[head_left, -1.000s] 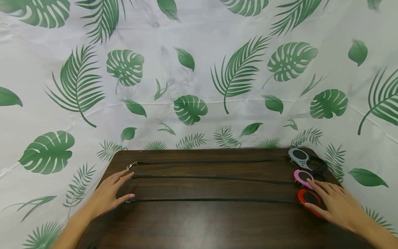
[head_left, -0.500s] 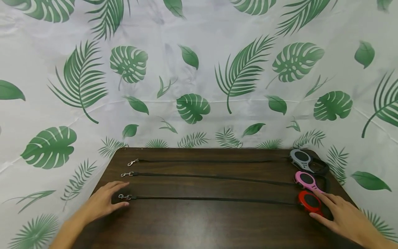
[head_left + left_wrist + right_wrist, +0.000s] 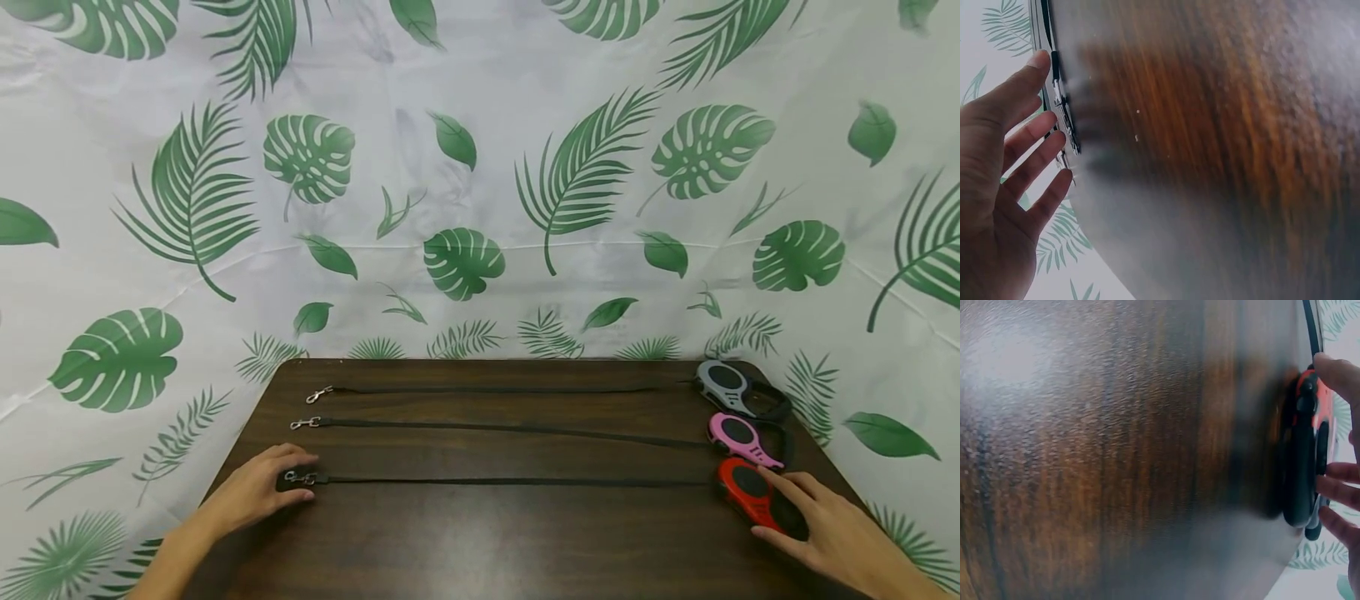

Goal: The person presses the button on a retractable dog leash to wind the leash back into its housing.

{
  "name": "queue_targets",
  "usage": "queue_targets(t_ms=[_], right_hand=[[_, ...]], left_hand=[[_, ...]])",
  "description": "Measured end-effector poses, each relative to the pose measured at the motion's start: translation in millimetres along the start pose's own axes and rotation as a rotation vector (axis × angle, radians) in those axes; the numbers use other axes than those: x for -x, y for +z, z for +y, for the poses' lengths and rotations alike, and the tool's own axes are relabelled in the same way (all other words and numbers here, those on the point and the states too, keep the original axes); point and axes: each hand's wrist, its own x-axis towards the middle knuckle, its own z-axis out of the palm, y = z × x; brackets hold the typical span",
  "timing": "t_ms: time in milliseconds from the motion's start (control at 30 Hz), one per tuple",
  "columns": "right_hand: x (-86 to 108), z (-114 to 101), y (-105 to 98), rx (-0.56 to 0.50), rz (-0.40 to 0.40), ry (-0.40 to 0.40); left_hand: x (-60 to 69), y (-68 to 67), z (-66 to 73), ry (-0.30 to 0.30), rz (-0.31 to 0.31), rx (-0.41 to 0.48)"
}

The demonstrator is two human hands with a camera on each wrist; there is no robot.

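Note:
Three retractable dog leashes lie side by side on the table, black straps pulled out to the left. Nearest is the red leash (image 3: 744, 500), then the pink leash (image 3: 722, 425), then the grey leash (image 3: 738, 400) at the back. My left hand (image 3: 251, 492) has its fingers and thumb spread on either side of the red leash's metal clip (image 3: 302, 477), apparently not gripping it. My right hand (image 3: 836, 533) hovers over the red leash's black handle (image 3: 1299, 472), thumb and forefinger extended beside it. Whether it touches the leash I cannot tell.
The dark wooden table (image 3: 480, 542) has rounded back corners. A white cloth (image 3: 480, 200) with green leaf prints hangs behind and beside it. Two more metal clips, the pink leash's clip (image 3: 305, 423) and the grey leash's clip (image 3: 319, 394), lie at left.
My left hand has come back from the farther clips towards the nearest one. My right hand has drawn back from over the pink and red leashes to the red one's handle.

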Motion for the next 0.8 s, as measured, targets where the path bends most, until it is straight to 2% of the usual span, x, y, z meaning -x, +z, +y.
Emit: queue_targets(t_ms=[233, 433, 567, 800], right_hand=[[4.0, 4.4, 8.9, 0.001, 0.095, -0.063], [6.8, 8.0, 15.0, -0.005, 0.153, -0.118], [7.8, 8.7, 17.9, -0.010, 0.175, -0.137], [9.1, 6.3, 17.9, 0.018, 0.137, -0.104]], left_hand=[[-3.9, 4.8, -4.5, 0.081, -0.026, 0.019], [-7.7, 9.3, -9.4, 0.157, -0.008, 0.049], [-11.0, 10.8, -11.7, 0.162, -0.015, 0.083], [-14.4, 12.2, -12.4, 0.154, -0.017, 0.131]])
